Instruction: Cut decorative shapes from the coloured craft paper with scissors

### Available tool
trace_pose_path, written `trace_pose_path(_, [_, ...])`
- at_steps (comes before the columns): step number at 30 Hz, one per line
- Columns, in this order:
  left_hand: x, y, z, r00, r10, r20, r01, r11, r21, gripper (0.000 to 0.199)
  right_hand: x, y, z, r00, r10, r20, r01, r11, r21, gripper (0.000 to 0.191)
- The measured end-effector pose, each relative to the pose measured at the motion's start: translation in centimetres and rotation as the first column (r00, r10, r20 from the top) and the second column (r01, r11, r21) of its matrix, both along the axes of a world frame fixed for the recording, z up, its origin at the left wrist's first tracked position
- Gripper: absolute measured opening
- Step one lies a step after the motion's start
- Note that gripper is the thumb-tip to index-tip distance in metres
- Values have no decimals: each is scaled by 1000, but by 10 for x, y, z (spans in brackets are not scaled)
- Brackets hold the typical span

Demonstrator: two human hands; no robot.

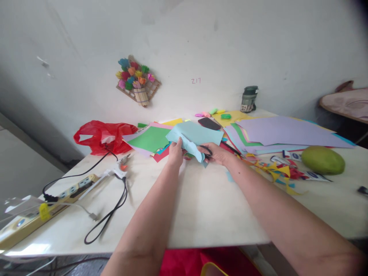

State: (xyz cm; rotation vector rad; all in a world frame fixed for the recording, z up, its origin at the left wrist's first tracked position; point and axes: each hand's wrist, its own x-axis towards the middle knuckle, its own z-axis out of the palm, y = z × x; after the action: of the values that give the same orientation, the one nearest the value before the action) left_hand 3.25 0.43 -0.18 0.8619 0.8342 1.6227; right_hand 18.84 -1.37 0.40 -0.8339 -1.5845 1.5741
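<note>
Head view: light-blue paper (198,132) lies crosswise, mostly beyond the fingers; left hand (176,153) pinches its near edge, right hand (217,154), nearer its drooping strip, grips black scissors (208,150).

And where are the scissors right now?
In the head view, the black-handled scissors are near the middle, in the person's right hand, beside the bent lower edge of the light blue paper that the left hand holds.
</note>
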Motion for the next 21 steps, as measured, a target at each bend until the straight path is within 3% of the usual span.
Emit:
trace_pose_path(15, [-5,1,0,998,39,-52,-40,999,-15,30,0,5,-1,994,-67,83,58,993,104,33])
trace_pose_path(21, [-7,4,-1,985,151,-82,-155,986,-53,32,-1,4,1,993,-74,93,64,993,104,31])
